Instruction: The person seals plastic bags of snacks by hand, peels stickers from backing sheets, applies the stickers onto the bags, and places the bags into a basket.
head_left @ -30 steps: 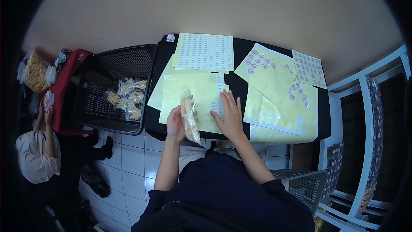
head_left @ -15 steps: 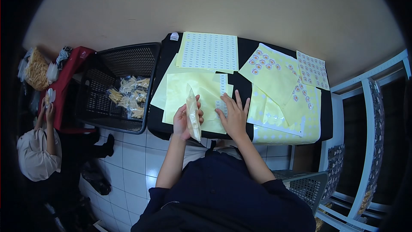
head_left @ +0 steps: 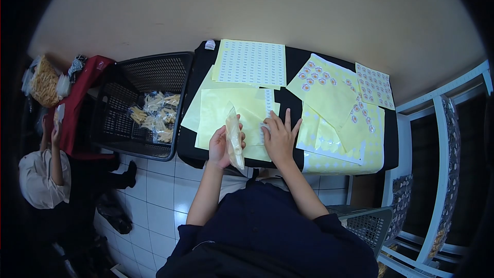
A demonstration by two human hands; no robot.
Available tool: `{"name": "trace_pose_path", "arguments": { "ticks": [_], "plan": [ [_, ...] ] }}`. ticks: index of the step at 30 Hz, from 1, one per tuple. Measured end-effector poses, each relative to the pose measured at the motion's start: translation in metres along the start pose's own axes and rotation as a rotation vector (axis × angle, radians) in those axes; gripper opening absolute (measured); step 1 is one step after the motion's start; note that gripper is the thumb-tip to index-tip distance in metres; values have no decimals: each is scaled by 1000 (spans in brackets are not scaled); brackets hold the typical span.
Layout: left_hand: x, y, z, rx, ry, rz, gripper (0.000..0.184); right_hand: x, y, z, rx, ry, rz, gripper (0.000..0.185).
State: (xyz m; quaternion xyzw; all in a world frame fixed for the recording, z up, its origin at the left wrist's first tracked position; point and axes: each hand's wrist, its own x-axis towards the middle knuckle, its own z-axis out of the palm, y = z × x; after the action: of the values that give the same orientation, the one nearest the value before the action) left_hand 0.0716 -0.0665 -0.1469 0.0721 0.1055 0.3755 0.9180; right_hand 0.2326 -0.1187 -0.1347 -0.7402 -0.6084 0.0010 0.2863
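Observation:
A clear bag of pale snack sticks (head_left: 234, 141) is held upright in my left hand (head_left: 219, 147), above the front part of a yellow label sheet (head_left: 216, 104). On the right edge of that sheet is a strip of small labels (head_left: 268, 101). My right hand (head_left: 280, 140) rests over the lower end of this strip with its fingers spread, thumb and forefinger near the labels. Behind lies a full sheet of small labels (head_left: 250, 62).
A black basket (head_left: 177, 103) with several snack bags stands left of the black-covered table (head_left: 294, 61). Round-sticker sheets (head_left: 321, 92) lie on the right. At far left a person (head_left: 46, 177) handles a packet by a red-covered table (head_left: 77, 108). A grey basket (head_left: 368, 224) is at lower right.
Over the last second the bag in my left hand has turned narrower to view and shifted right. My right hand's fingers have bent slightly over the label strip. The whole view has shifted a little.

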Motion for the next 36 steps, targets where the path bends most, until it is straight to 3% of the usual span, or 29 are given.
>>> {"name": "trace_pose_path", "arguments": {
  "ticks": [3, 5, 8, 10, 12, 14, 15, 18, 20, 36],
  "plan": [
    [-1, -2, 0, 92, -48, 12, 48, 0, -1, 2, 0, 13, -2, 11],
    [-1, -10, 7, 268, 143, 128, 41, 0, -1, 1, 9, 27, -7, 9],
    [-2, -23, 32, 467, 263, 236, 36, 3, 0, -1, 86, 78, -8, 7],
    [-2, -24, 29, 551, 210, 289, 33, 4, 1, -6, 317, 163, 127, 6],
    [-3, -25, 32, 947, 170, 403, 34, 8, 4, -17, 602, 251, 201, 5],
    [-6, -27, 42, 1019, 172, 440, 34, 12, 0, -32, 728, 342, 223, 5],
    [-6, -28, 46, 1090, 152, 449, 33, 13, -2, -42, 825, 284, 251, 5],
    [-4, -33, 52, 1207, 122, 457, 32, 17, -19, -63, 620, 156, 87, 5],
    [-2, -36, 54, 1203, 126, 477, 33, 17, -27, -67, 647, 13, 85, 7],
    [-2, -37, 69, 1360, 84, 560, 37, 24, -45, -60, 553, 56, 25, 9]
  ]
}}
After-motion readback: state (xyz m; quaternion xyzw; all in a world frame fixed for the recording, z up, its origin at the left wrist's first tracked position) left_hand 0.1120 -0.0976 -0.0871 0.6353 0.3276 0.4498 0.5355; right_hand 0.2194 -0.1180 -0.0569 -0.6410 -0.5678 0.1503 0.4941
